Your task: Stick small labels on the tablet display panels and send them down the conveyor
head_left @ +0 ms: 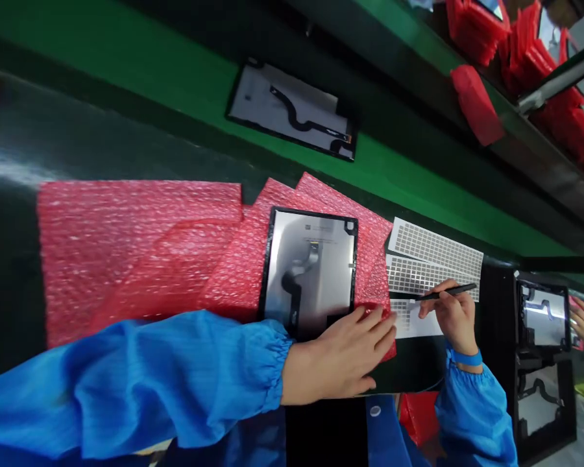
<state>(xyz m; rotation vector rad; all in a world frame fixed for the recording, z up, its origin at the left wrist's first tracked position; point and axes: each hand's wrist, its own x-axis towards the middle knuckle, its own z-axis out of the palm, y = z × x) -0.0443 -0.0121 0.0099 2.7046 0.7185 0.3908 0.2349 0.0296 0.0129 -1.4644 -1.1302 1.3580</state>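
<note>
Right hand [456,319] pinches black pen-like tool [451,292] over sticker sheet [424,327], right of screen panel [331,275]; left hand [341,358] nearer, flat, gripping nothing visible, at panel's near edge; panel's long axis runs near-to-far.

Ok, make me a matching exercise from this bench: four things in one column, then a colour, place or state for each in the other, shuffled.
Things:
1. Left hand
2. Slim dark tool
3. Wristband
4. Sheets

Places, colours or states:
A. White, with rows of small grey rectangles
B. Blue
C. Held in the right hand
D. Spread flat, its fingers over red bubble wrap

Right pairs: 1-D, 2-C, 3-B, 4-A
</note>
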